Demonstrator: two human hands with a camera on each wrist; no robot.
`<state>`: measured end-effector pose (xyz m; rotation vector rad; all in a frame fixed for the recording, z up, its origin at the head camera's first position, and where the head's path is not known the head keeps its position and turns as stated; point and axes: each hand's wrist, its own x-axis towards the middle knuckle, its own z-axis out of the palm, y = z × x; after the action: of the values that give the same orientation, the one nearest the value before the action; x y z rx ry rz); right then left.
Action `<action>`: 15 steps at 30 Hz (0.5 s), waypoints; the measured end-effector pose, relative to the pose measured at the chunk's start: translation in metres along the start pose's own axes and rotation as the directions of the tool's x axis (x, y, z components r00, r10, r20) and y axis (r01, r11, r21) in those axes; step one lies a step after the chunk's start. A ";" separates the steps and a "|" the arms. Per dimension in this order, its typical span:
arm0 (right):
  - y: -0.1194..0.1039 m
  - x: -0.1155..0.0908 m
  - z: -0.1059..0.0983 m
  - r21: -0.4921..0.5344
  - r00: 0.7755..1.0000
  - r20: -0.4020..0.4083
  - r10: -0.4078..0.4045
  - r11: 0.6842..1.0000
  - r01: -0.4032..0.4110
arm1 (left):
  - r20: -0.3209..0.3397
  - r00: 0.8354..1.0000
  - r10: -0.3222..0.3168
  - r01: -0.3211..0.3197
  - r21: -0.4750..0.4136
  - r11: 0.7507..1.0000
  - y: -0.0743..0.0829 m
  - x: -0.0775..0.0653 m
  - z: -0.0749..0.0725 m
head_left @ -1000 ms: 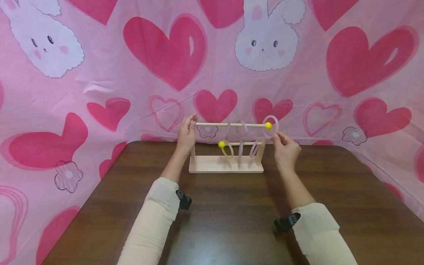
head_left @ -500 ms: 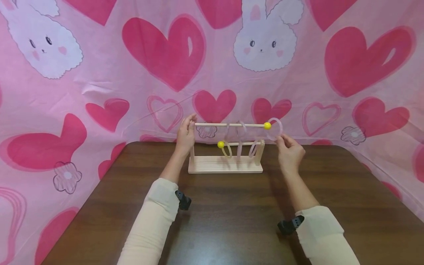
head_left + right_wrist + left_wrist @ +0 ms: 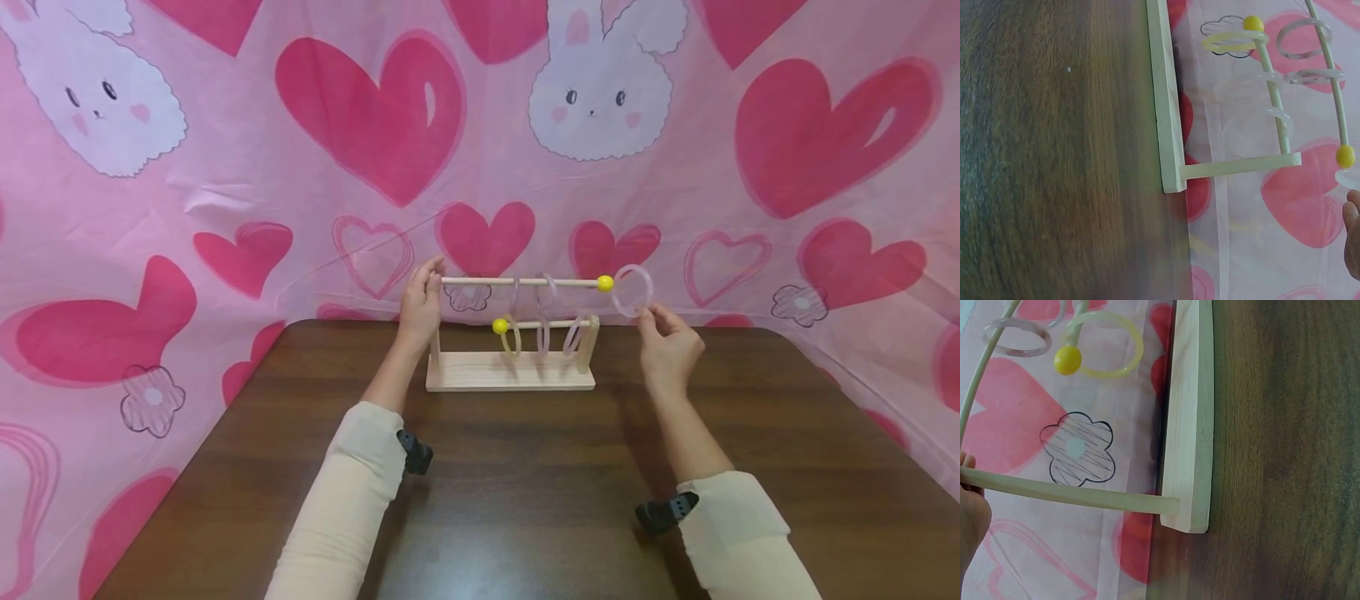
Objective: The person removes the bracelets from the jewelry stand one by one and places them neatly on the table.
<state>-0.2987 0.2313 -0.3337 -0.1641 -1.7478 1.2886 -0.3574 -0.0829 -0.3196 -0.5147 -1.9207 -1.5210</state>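
- Fingers (image 3: 662, 317) of right hand (image 3: 672, 354): pinched together on clear ring (image 3: 650, 289), which sits off stand (image 3: 510, 382), just beyond its upper rod (image 3: 480, 282).
- Left hand (image 3: 421, 310): closed about stand's left post (image 3: 1072, 495).
- Table (image 3: 510, 483): beneath stand.
- Stand's rods: upper carries two rings; lower (image 3: 566, 324), three, including yellow ring (image 3: 1139, 347).
- Yellow bead (image 3: 604, 283): upper rod's right end.

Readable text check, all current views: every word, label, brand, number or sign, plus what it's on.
None readable.
Wooden stand and the ring in the right hand: no lettering seen.
Pink backdrop: drawn pictures only.
Black wrist cameras: too small to tell whether they carry any marking.
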 end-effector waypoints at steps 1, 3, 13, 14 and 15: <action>-0.001 0.000 -0.001 0.010 1.000 0.000 0.004 1.000 -0.004 | 0.000 1.000 0.000 0.000 -0.002 1.000 0.000 0.000 0.000; -0.003 -0.001 -0.002 0.034 1.000 0.005 0.013 0.999 -0.013 | 0.000 1.000 0.002 -0.002 -0.003 1.000 0.000 0.000 0.000; -0.019 -0.007 -0.008 0.178 0.998 0.056 0.042 0.983 -0.051 | -0.002 1.000 0.021 -0.021 -0.014 1.000 0.000 0.001 0.000; -0.022 -0.008 -0.009 0.178 0.997 0.059 0.041 0.983 -0.051 | -0.003 1.000 0.024 -0.024 -0.018 1.000 0.000 0.001 0.000; -0.025 -0.010 -0.009 0.186 0.997 0.063 0.041 0.981 -0.052 | -0.003 1.000 0.024 -0.024 -0.021 0.999 0.000 0.000 0.000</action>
<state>-0.2770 0.2212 -0.3192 -0.0596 -1.6691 1.4975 -0.3575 -0.0828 -0.3191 -0.5427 -1.8919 -1.5267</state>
